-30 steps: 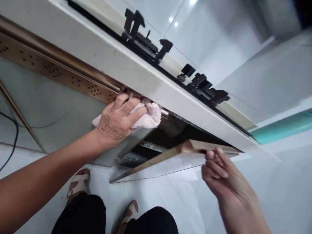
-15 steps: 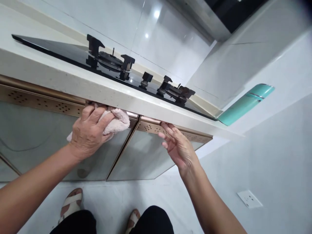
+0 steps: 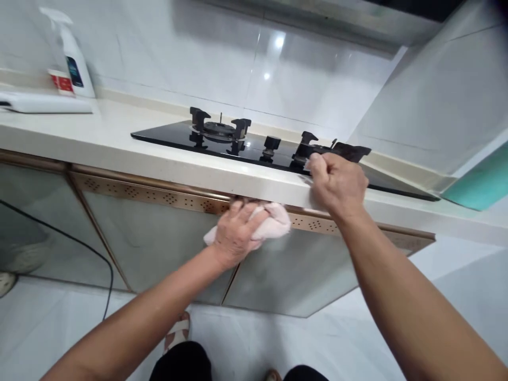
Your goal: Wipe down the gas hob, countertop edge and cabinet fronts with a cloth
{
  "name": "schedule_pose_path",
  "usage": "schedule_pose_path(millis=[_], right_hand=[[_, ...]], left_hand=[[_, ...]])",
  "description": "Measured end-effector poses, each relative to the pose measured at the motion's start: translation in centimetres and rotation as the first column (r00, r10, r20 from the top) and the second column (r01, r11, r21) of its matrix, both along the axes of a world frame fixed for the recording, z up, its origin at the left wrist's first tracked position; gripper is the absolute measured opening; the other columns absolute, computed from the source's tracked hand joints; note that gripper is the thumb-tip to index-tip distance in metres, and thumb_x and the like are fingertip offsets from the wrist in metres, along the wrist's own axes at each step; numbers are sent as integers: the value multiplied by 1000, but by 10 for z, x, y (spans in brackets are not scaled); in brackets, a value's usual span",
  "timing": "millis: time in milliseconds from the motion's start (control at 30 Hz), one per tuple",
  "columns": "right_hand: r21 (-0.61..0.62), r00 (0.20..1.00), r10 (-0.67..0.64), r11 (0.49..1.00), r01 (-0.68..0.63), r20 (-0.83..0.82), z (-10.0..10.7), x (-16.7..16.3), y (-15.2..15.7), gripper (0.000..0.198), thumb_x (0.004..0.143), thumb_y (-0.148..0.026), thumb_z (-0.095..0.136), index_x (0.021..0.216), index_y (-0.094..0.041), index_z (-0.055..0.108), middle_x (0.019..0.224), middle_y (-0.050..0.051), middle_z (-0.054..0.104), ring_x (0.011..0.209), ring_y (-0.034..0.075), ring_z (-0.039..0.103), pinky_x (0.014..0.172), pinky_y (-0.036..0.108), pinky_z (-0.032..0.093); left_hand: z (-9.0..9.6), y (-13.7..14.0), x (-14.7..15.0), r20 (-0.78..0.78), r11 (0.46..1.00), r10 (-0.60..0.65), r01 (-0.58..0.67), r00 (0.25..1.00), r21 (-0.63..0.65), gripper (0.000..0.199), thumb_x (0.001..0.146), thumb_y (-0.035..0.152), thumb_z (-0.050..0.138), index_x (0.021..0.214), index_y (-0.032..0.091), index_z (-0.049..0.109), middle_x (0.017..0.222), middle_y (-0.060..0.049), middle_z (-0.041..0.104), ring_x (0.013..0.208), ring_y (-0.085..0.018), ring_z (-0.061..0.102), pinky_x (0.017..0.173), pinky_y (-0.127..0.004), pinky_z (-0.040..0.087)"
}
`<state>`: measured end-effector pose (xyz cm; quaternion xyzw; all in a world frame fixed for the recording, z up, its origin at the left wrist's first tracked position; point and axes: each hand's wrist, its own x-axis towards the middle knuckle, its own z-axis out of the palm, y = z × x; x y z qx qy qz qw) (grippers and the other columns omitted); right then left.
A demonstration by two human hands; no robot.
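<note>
My left hand [image 3: 237,228] grips a pale pink cloth [image 3: 273,221], pressed against the bronze-coloured top trim of the cabinet doors, just under the counter's front edge. Its fingertips are partly hidden below the counter lip. My right hand [image 3: 342,182] is curled into a fist at the counter edge, in front of the right burner, and I see nothing in it. The white counter [image 3: 166,159] carries a black glass gas stove [image 3: 254,151]. Below it, the greenish glass cabinet door [image 3: 293,270] is closed, with a perforated trim strip [image 3: 159,197] along the top.
On the counter's left stand a white spray bottle [image 3: 77,66] and a red-and-white cup [image 3: 61,83], behind a white roll-like item [image 3: 47,103]. A teal object [image 3: 482,180] is at the right end. A black cable [image 3: 99,255] hangs before the left doors.
My right hand has risen from the cabinet trim to the counter edge and closed from open fingers. My left hand, with the cloth, has slid right to the door seam. The view has swung left.
</note>
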<state>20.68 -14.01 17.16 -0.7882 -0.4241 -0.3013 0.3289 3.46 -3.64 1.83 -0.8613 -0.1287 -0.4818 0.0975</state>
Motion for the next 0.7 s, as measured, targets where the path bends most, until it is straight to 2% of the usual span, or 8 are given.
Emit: schedule_pose_path(millis=[67, 167, 233, 300, 400, 533, 600, 700], right_hand=[[-92, 996, -82, 993, 79, -25, 1, -2, -1, 46, 98, -52, 37, 90, -19, 68, 93, 11, 68, 72, 19, 51, 63, 32, 28], [-240, 992, -115, 965, 101, -44, 2, -5, -7, 45, 97, -49, 36, 92, -18, 69, 107, 13, 68, 77, 19, 50, 64, 32, 26], [-297, 990, -125, 949, 101, -62, 4, -7, -10, 41, 95, -45, 36, 93, -20, 68, 110, 12, 67, 78, 19, 48, 64, 31, 27], [-326, 991, -119, 941, 91, -68, 6, -9, -12, 38, 95, -42, 33, 89, -21, 65, 109, 10, 66, 76, 18, 46, 64, 31, 28], [-378, 994, -92, 924, 62, -62, 7, -10, -13, 38, 94, -42, 30, 81, -22, 60, 101, 9, 64, 72, 18, 43, 63, 31, 29], [-409, 992, -87, 912, 43, -89, 6, -7, -11, 43, 94, -46, 28, 80, -23, 62, 97, 8, 63, 74, 20, 48, 63, 33, 31], [-387, 992, -80, 921, 35, -100, 4, -5, -9, 46, 94, -49, 27, 89, -25, 66, 105, 9, 63, 83, 24, 53, 64, 35, 32], [-378, 991, -80, 925, 33, -108, 2, -3, -5, 49, 93, -51, 26, 94, -28, 68, 116, 10, 63, 97, 29, 56, 65, 38, 33]], left_hand=[[-2, -14, 20, -37, 999, -23, 24, 999, 35, 53, 85, 41, 69, 135, 31, 59, 137, -5, 59, 123, -30, 48, 94, -41, 51], [-5, -28, 42, -31, 995, 39, -36, 999, 92, 45, 93, 34, 58, 138, 35, 56, 144, -2, 56, 125, -30, 48, 88, -40, 51], [-6, -28, 43, -31, 988, 82, -77, 996, 135, 42, 96, 31, 53, 137, 36, 57, 146, -1, 55, 124, -29, 49, 85, -38, 51], [-4, -21, 32, -64, 981, 97, -85, 993, 172, 40, 97, 34, 52, 136, 36, 58, 147, -2, 54, 122, -28, 51, 85, -38, 50], [-1, 6, -7, -113, 976, 102, -77, 988, 205, 45, 95, 50, 52, 135, 33, 59, 143, -6, 57, 121, -29, 52, 87, -39, 51], [2, 59, -89, -92, 972, 184, -167, 979, 165, 59, 87, 67, 55, 130, 28, 63, 128, -9, 63, 119, -31, 53, 100, -44, 49], [3, 86, -136, -70, 958, 272, -264, 960, 112, 61, 83, 66, 60, 128, 25, 64, 126, -11, 63, 120, -32, 52, 106, -45, 46], [5, 121, -198, -41, 902, 432, -432, 901, 6, 56, 82, 51, 66, 129, 22, 62, 128, -12, 60, 129, -34, 46, 110, -46, 45]])
